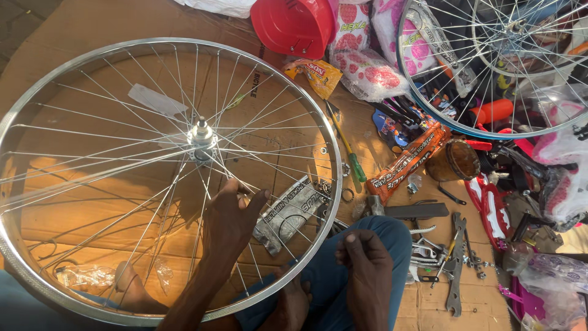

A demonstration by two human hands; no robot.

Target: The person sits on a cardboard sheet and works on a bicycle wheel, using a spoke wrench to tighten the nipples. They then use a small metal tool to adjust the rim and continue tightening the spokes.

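1. Head view, containers: we see a red plastic bowl [294,24] lying tipped at the top, its inside turned away, so we cannot tell what it holds. A small round brown tin [456,160] sits right of centre; its contents are too dark to make out. An orange packet [407,160] lies slanted just beside it, and a yellow wrapper [318,75] lies near the bowl.

2. Head view, hands: our left hand [229,220] reaches through the spokes of the large silver bicycle wheel [18,270], fingers [257,199] spread loosely and resting against the spokes below the hub [201,135]; we cannot tell whether they pinch one. Our right hand [364,260] sits over the blue trouser knee, fingers curled in with the tips together; whether anything small is held there is hidden.

3. Head view, the wheel: it lies flat across our lap and the cardboard, filling the left half of the view. A grey printed pouch [288,214] lies under its spokes near the left hand.

4. Head view, floor: flattened brown cardboard [110,24] covers the ground. A green-handled screwdriver [350,156] lies just outside the rim, flat wrenches [454,270] at lower right, and a second wheel [429,104] leans over pink-patterned bags [367,70] at the upper right. Sunlight falls hard across everything.
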